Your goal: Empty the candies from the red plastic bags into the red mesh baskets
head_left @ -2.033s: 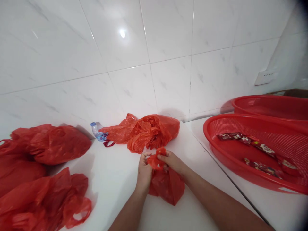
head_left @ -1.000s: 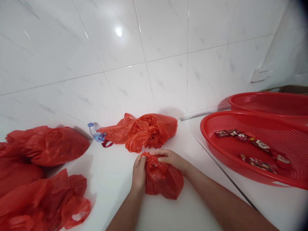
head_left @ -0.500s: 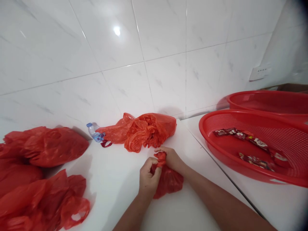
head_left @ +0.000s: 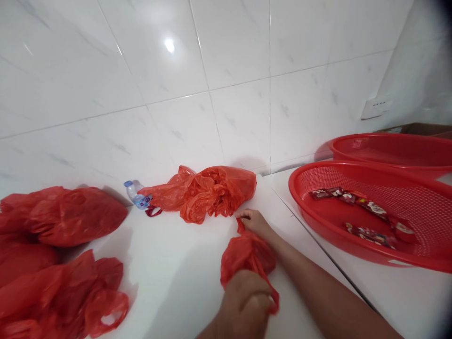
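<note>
A small red plastic bag (head_left: 240, 256) is stretched between my two hands over the white table. My left hand (head_left: 247, 296), blurred and close to me, is closed around one end of it, and a red loop pokes out at its right side. At the far end, my right hand (head_left: 256, 222) pinches a twisted tip of the bag. What the bag holds, if anything, is hidden. Just beyond my right hand lies a crumpled heap of orange-red plastic bags (head_left: 219, 190).
Filled-looking red bags (head_left: 77, 214) lie at the left. A clear bottle with a blue cap (head_left: 136, 193) rests by the wall. On the right, a red perforated basket (head_left: 339, 240) holds several dark red packets (head_left: 370, 207), with another red basket (head_left: 388, 146) behind it.
My left hand has pulled back toward me with one end of the red bag, while my right hand keeps the far end. The bag now spans the gap between them.
</note>
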Demonstrator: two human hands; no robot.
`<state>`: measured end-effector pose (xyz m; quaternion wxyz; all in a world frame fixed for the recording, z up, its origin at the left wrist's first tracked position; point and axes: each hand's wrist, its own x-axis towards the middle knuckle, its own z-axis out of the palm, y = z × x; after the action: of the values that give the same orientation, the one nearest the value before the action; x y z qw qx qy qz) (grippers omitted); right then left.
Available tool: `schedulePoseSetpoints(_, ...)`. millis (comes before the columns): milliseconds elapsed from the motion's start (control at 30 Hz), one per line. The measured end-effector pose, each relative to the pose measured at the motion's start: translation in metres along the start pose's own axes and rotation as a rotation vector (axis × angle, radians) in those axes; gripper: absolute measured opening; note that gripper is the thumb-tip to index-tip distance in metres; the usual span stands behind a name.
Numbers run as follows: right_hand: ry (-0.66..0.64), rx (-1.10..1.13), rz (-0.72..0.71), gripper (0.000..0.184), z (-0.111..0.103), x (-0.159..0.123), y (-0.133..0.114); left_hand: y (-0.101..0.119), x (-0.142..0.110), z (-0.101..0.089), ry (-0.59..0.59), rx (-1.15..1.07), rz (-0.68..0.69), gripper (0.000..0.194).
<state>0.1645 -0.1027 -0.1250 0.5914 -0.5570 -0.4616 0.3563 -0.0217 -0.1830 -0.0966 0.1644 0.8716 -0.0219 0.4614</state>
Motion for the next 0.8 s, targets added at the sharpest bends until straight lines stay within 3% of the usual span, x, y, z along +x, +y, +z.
schedulePoseSetpoints(100, 0.030, -0.049, -0.029, 0.018, 0.000, 0.002, 0.006, 0.019, 0.000, 0.011, -0.012, -0.041, 0.095, 0.012)
schedulePoseSetpoints(233, -0.019, -0.075, -0.100, 0.025, -0.006, -0.003, 0.004, 0.025, 0.007, 0.010, -0.036, 0.102, 0.068, 0.016)
schedulePoseSetpoints(300, 0.010, -0.071, -0.123, 0.034, -0.010, -0.004, 0.002, 0.021, 0.012, 0.007, 0.003, 0.222, -0.040, 0.039)
schedulePoseSetpoints(400, -0.004, -0.137, -0.029, 0.034, -0.015, -0.001, 0.001, 0.005, 0.018, 0.001, 0.010, 0.346, -0.326, 0.083)
schedulePoseSetpoints(500, -0.048, -0.192, -0.004, 0.038, -0.019, 0.002, 0.002, -0.010, 0.015, -0.006, -0.077, 0.291, -0.530, 0.100)
schedulePoseSetpoints(600, -0.040, -0.233, 0.016, 0.041, -0.021, 0.002, 0.006, -0.014, 0.002, -0.013, -0.155, 0.172, -0.594, 0.072)
schedulePoseSetpoints(667, -0.025, -0.262, 0.049, 0.041, -0.021, 0.002, 0.007, -0.011, -0.007, -0.022, -0.114, 0.130, -0.645, 0.048)
schedulePoseSetpoints(733, -0.011, -0.283, 0.064, 0.040, -0.021, 0.002, 0.006, -0.007, -0.013, -0.039, 0.011, 0.071, -0.733, 0.031)
schedulePoseSetpoints(800, 0.006, -0.293, 0.064, 0.038, -0.020, 0.001, 0.003, -0.004, -0.016, -0.068, 0.235, 0.019, -0.828, 0.025)
